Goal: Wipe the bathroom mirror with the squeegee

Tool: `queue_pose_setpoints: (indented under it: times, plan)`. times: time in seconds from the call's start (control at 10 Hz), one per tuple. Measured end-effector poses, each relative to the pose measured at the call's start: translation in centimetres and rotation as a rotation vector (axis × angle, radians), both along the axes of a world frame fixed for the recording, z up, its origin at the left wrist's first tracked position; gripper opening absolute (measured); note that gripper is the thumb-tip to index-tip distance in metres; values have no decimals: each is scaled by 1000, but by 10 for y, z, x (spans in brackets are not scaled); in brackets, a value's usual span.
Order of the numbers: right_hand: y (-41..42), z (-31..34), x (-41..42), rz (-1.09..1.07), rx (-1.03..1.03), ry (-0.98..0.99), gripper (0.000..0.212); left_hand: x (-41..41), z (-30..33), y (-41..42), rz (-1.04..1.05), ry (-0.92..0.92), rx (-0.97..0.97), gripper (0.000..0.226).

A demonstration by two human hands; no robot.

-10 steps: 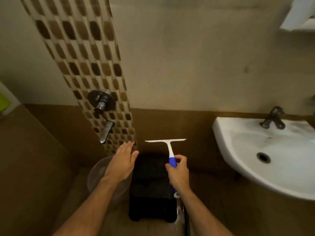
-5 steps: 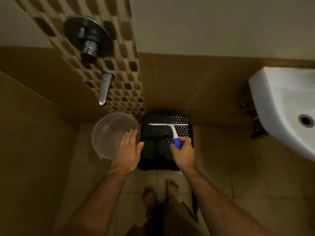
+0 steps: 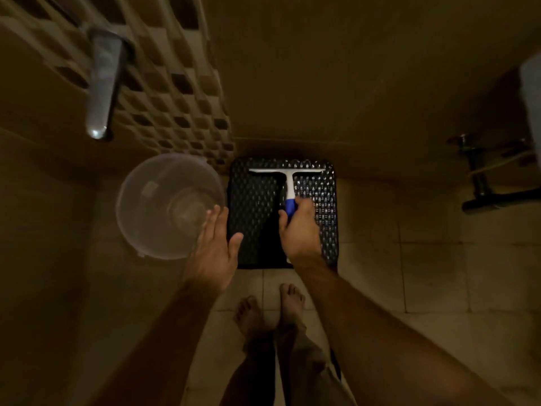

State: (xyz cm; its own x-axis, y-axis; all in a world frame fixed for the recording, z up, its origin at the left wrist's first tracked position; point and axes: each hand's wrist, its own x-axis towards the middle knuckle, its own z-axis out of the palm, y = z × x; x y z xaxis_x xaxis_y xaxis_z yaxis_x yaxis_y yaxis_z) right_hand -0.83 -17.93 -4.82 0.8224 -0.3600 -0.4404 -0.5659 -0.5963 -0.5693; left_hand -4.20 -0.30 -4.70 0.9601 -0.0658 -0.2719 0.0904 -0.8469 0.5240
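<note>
Tilted further down than a moment ago: sink basin all but gone, only a pale sliver of the sink (image 3: 531, 92) left at the right edge, with dark pipework beneath. More floor now, and bare feet (image 3: 270, 313) on pale square floor tiles (image 3: 433, 276).

Right hand (image 3: 300, 227) lower than before, fingers wrapped round the blue grip of the squeegee (image 3: 288, 183); white T-shaped head pointing away, level, over the far end of the stool. Whether blade touching the stool or held above, impossible to tell. Left hand (image 3: 215, 250) flat, fingers straight and together, thumb out, holding nothing, hovering over the near rim of the bucket.

Clear plastic bucket (image 3: 168, 205), round, on the floor just left of the stool; nothing visible inside.

Black stool (image 3: 254, 206): rectangular, rounded corners, glossy woven-pattern top. Chrome spout (image 3: 101, 83), blurred, projecting from a strip of brown and beige mosaic tile (image 3: 178, 112). Plain beige wall (image 3: 351, 68) behind.
</note>
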Motion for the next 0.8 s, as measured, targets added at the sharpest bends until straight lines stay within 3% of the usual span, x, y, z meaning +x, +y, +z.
queue_pose_setpoints:
  times: [0.2,0.3,0.4,0.6,0.8]
  plan:
    - [-3,-37,0,27,37,55,51,-23,-23,0,-32,27,39,72]
    - [-11,-32,-1,68,-95,41,63,-26,-14,2,-72,42,80,73]
    - [-21,11,6,167,-282,-82,65,-12,21,3,-78,26,106,72]
    - [-36,147,58,292,-480,-364,77,64,163,-17,-56,-180,133,62]
    - [-56,307,102,246,-639,-774,87,119,305,-23,-177,-592,294,70]
